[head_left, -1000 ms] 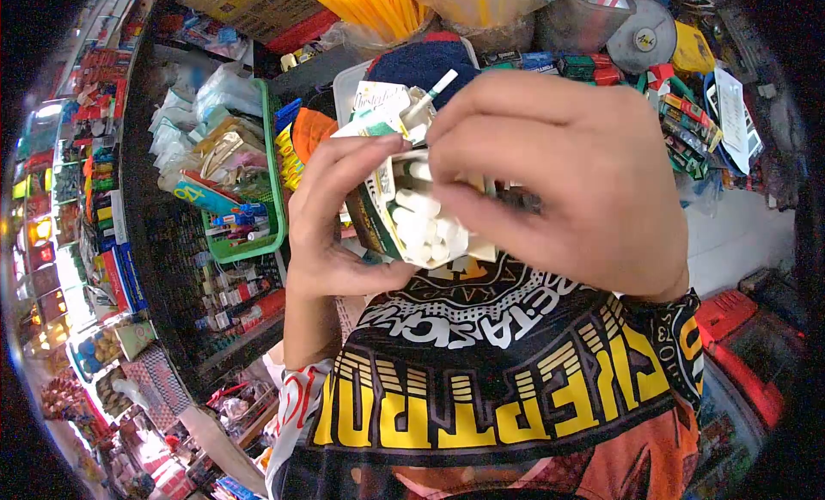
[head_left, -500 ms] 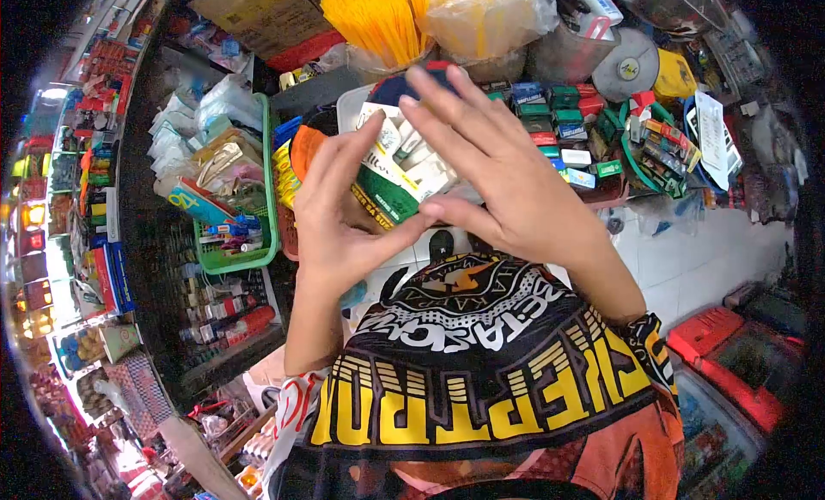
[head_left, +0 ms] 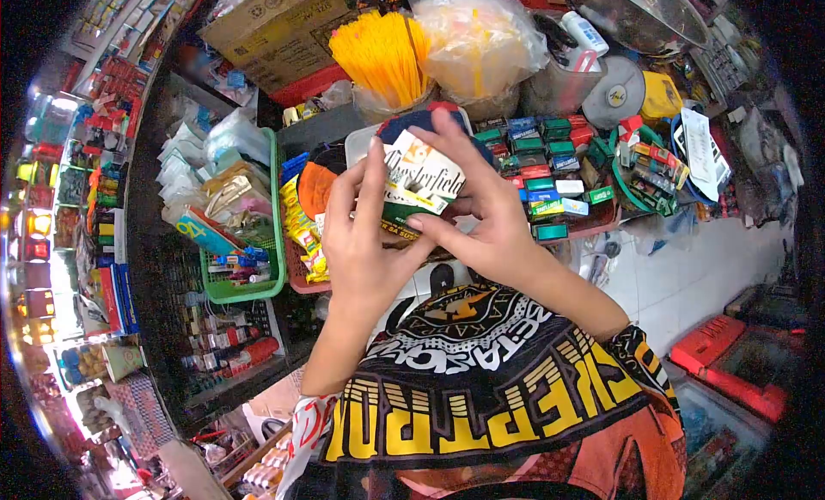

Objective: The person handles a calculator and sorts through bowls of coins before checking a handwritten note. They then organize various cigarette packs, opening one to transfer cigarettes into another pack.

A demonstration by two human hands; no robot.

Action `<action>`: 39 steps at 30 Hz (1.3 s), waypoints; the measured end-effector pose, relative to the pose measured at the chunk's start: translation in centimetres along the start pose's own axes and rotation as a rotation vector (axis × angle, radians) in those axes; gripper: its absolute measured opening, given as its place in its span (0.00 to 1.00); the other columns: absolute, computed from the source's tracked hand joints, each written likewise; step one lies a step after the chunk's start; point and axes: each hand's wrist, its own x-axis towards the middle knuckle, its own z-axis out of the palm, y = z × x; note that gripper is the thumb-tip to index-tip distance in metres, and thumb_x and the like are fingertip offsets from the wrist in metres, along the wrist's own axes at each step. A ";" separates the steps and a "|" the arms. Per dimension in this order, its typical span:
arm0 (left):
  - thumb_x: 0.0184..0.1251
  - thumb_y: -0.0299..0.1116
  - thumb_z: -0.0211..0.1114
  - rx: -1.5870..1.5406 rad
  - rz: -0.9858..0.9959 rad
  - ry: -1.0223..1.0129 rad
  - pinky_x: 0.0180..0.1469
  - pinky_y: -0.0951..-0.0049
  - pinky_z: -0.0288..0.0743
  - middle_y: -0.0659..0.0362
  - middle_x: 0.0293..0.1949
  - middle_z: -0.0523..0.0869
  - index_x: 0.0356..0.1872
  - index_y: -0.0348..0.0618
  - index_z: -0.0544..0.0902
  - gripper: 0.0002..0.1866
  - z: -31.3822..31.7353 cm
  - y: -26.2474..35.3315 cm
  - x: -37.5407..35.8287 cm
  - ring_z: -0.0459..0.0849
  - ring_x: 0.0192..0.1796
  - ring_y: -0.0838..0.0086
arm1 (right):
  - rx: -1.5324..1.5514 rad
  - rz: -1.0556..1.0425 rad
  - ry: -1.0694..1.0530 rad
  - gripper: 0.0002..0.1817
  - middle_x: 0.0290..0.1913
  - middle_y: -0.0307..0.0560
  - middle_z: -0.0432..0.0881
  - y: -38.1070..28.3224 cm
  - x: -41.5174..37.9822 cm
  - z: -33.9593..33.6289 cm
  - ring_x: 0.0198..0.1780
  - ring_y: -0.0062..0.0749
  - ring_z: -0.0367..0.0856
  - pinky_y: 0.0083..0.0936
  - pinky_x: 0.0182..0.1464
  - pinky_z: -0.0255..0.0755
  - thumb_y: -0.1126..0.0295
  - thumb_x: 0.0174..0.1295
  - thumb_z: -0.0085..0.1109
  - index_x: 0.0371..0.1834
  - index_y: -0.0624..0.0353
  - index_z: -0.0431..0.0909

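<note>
"Reading the view as a clock dial, left to right: first entry?"

"At nine o'clock, one green plastic mesh basket (head_left: pixel 278 212) of clear bags. Nearer the centre, shiny yellow packets (head_left: pixel 308 229), several."

"Next?"

"One bare left hand (head_left: pixel 363 238), just inside nine o'clock. Grasping: fingers raised along the left edge of one white-and-green cardboard cigarette pack (head_left: pixel 423 178), lettered Chesterfield; thumb low, beneath it. Wrist below, forearm running down towards seven."

"The pack's position?"

"Twelve o'clock, close to the dial's centre, off the surface, between the two hands. Long axis seemingly from one o'clock to seven, foreshortened; lettering sloping down towards four. Whether the lid is fully closed: cannot tell."

"Which hand is nearer?"

"Neither; both touch it. One bare right hand (head_left: pixel 485 216), between two and three o'clock: grasping as well, fingers up along the right edge and partly behind, thumb across the lower front. Forearm slanting down towards four."

"Remaining stock?"

"At two o'clock, beyond the right hand and apart from it, rows of small green, red and white cardboard boxes (head_left: pixel 540 184). Far right, between three and four, one red, hard-looking case (head_left: pixel 711 341)."
</note>
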 end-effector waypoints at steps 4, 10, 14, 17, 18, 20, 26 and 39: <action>0.32 0.28 0.70 0.085 0.039 -0.028 0.49 0.62 0.67 0.44 0.54 0.67 0.62 0.31 0.56 0.48 0.2 0.0 0.1 0.72 0.47 0.52 | -0.105 -0.051 -0.046 0.35 0.61 0.53 0.64 0.1 0.4 -0.5 0.61 0.45 0.65 0.30 0.59 0.61 0.74 0.47 0.60 0.62 0.61 0.59; 0.38 0.32 0.71 -0.013 -0.046 -0.069 0.50 0.57 0.63 0.40 0.49 0.70 0.64 0.27 0.40 0.56 1.0 0.0 -0.2 0.70 0.48 0.49 | -0.182 -0.087 -0.070 0.35 0.60 0.53 0.65 0.1 0.4 -0.5 0.61 0.45 0.65 0.31 0.59 0.60 0.75 0.47 0.59 0.62 0.60 0.59; 0.39 0.35 0.73 -0.113 -0.075 -0.173 0.55 0.55 0.60 0.39 0.53 0.68 0.64 0.30 0.33 0.60 0.6 0.2 0.1 0.68 0.53 0.48 | -0.014 0.169 -0.131 0.38 0.59 0.46 0.65 1.0 0.4 -0.9 0.58 0.26 0.66 0.23 0.56 0.64 0.82 0.47 0.60 0.64 0.61 0.54; 0.43 0.35 0.72 -0.157 -0.062 -0.310 0.54 0.61 0.65 0.43 0.53 0.70 0.65 0.34 0.42 0.54 -0.4 -0.3 -0.4 0.73 0.53 0.56 | 0.307 0.336 -0.316 0.36 0.56 0.43 0.67 1.5 0.4 -2.1 0.57 0.25 0.65 0.24 0.57 0.62 0.82 0.45 0.61 0.60 0.62 0.59; 0.47 0.34 0.69 -0.504 -0.313 -0.415 0.49 0.67 0.69 0.46 0.52 0.71 0.65 0.35 0.47 0.47 -0.6 -0.9 -0.9 0.75 0.50 0.62 | 0.358 0.390 -0.381 0.35 0.56 0.43 0.66 1.3 0.2 -2.7 0.58 0.25 0.64 0.24 0.58 0.61 0.82 0.45 0.62 0.60 0.62 0.60; 0.57 0.29 0.61 -1.042 -0.608 -0.409 0.34 0.82 0.73 0.54 0.47 0.75 0.60 0.39 0.62 0.29 -0.7 -0.5 -1.3 0.78 0.42 0.78 | 0.377 0.380 -0.521 0.37 0.58 0.44 0.65 0.8 0.1 -3.4 0.58 0.26 0.64 0.25 0.59 0.60 0.82 0.43 0.63 0.61 0.62 0.58; 0.57 0.26 0.61 -0.909 -0.717 -0.456 0.32 0.84 0.73 0.55 0.43 0.78 0.53 0.37 0.69 0.21 -1.3 0.1 -3.2 0.79 0.39 0.79 | 0.329 0.499 -0.481 0.40 0.58 0.45 0.65 1.1 -2.6 -3.0 0.56 0.25 0.67 0.24 0.54 0.67 0.82 0.44 0.63 0.63 0.60 0.55; 0.42 0.27 0.72 -0.793 -0.636 -0.608 0.37 0.81 0.73 0.58 0.45 0.79 0.46 0.40 0.76 0.24 -1.9 -1.6 -5.9 0.78 0.41 0.79 | 0.183 0.517 -0.514 0.30 0.54 0.47 0.73 1.7 -5.6 -2.9 0.53 0.24 0.71 0.24 0.54 0.66 0.68 0.48 0.65 0.57 0.59 0.67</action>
